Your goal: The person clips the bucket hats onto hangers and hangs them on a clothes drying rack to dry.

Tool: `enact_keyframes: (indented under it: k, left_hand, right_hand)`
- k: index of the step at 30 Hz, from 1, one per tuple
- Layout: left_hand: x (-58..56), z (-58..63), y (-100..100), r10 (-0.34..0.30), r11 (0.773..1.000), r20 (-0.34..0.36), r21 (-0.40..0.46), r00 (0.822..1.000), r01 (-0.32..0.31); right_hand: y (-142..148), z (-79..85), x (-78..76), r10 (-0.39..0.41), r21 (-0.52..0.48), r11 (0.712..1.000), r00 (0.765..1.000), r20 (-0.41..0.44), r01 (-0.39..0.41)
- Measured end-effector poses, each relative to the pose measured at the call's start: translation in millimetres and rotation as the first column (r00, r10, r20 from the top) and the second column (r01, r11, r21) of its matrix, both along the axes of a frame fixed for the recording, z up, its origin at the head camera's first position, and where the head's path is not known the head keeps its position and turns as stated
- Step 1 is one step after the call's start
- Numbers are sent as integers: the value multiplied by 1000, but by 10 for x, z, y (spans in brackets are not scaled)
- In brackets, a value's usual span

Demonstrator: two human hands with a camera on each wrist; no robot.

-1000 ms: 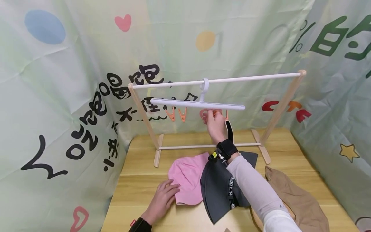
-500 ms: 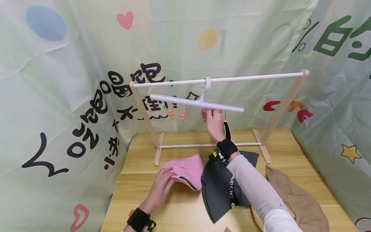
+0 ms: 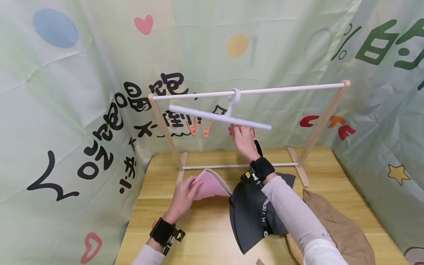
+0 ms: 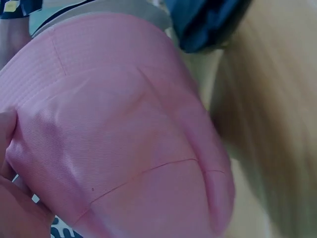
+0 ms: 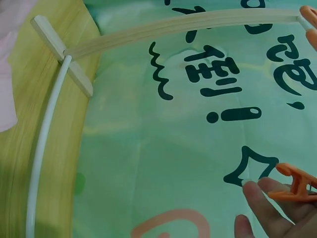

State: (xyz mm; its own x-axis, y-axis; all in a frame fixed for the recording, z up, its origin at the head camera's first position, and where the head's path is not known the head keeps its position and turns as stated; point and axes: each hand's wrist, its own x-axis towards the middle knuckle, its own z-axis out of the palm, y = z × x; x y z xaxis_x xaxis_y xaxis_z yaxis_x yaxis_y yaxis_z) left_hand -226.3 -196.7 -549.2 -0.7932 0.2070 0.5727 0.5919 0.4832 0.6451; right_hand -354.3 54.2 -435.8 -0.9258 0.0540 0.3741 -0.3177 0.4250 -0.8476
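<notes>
My left hand (image 3: 181,197) pinches a pink cloth hat (image 3: 212,186) by its edge, holding it tilted with the opening turned up and away. In the left wrist view, the pink hat (image 4: 124,119) fills most of the picture, with thumb and fingers at its left side. Under the lilac hanger (image 3: 218,115), my right hand (image 3: 244,141) holds an orange clip (image 5: 297,186) between thumb and fingers. The hanger hooks over the white top rail and slopes down to the right. A pair of orange clips (image 3: 206,129) hangs from its left half.
A dark grey hat (image 3: 250,217) with a lettered strap lies under my right forearm. A brown hat (image 3: 344,228) lies at the right. The rack's wooden posts (image 3: 322,123) stand at the table's back, before printed cloth. A dark pale-edged strip (image 3: 258,148) shows behind my right wrist.
My left hand has taken hold of the pink hat, lifted it off the table and turned its opening upward. The hanger's right end has dipped and shifted left; my right hand stays at the clip.
</notes>
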Motion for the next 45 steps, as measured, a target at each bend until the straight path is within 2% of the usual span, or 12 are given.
enact_keyframes:
  k: [3,6,10,15,19,22,28,33,38,40,45]
  left_hand:
    - [-119,97,56,-8,1000,-8,2,1000,8]
    - [-230,190,114,-34,999,30,-3,999,34]
    - [-395,327,192,-87,994,75,-58,993,91]
    - [-629,528,300,-140,975,102,-158,985,155]
    - [-812,652,393,-168,950,146,-240,975,200]
    - [-911,741,469,-172,928,193,-298,966,225]
    - [-1050,913,591,-112,900,241,-387,964,202]
    - [-1181,1001,661,-153,891,224,-391,963,232]
    - [-1281,1044,716,-220,867,213,-405,952,290]
    - [-1310,1062,731,-243,865,204,-396,948,307]
    - [-1386,1101,743,-296,858,128,-399,946,323]
  right_hand:
    - [22,5,-13,36,-10,999,999,10,-35]
    - [39,17,-6,64,-34,997,998,29,-63]
    - [59,41,-4,85,-42,996,996,41,-83]
    - [80,80,2,118,-73,991,991,58,-114]
    - [93,94,7,127,-76,990,990,64,-122]
    - [103,96,16,132,-52,990,988,74,-129]
    - [103,101,38,158,-49,987,982,101,-154]
    - [106,126,55,190,-73,980,977,93,-184]
    - [123,136,63,214,-86,975,971,110,-205]
    - [130,138,66,219,-89,974,969,116,-209]
    - [146,130,72,259,-122,962,958,125,-244]
